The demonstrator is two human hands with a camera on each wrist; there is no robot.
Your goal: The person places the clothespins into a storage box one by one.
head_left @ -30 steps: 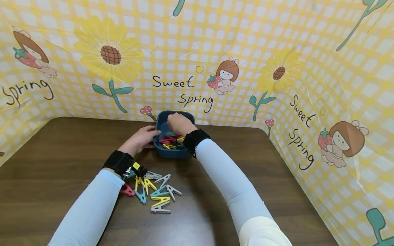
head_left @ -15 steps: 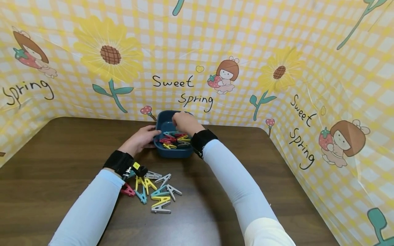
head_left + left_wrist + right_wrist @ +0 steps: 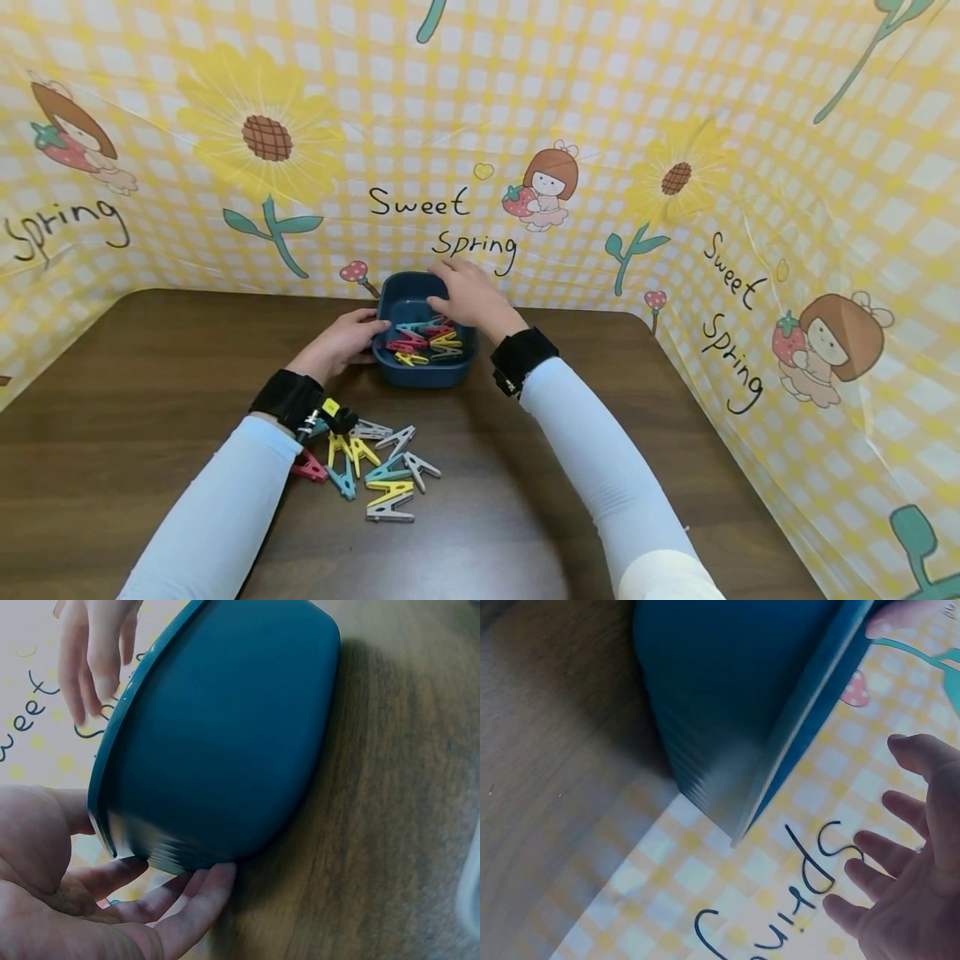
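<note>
A dark blue plastic basin (image 3: 424, 377) stands on the table near the back cloth, with several coloured clothespins (image 3: 411, 343) lying inside. My left hand (image 3: 343, 342) grips its left side. The left wrist view shows that thumb over the rim and the fingers against the outer wall of the basin (image 3: 217, 735). Above the basin's right rim is my right hand (image 3: 480, 300). In the right wrist view the right hand (image 3: 911, 855) has its fingers spread and holds nothing. On the table in front lies a loose pile of clothespins (image 3: 387, 471), grey, yellow, teal and red.
A yellow checked cloth (image 3: 480, 125) with printed flowers rises behind and at the sides of the brown table (image 3: 187, 358). My left forearm and wrist strap (image 3: 287, 398) overlap the left edge of the clothespin pile in the head view.
My right hand has risen from inside the basin and moved right to its rim, its fingers opening. More clothespins show in the basin. The left hand keeps its grip.
</note>
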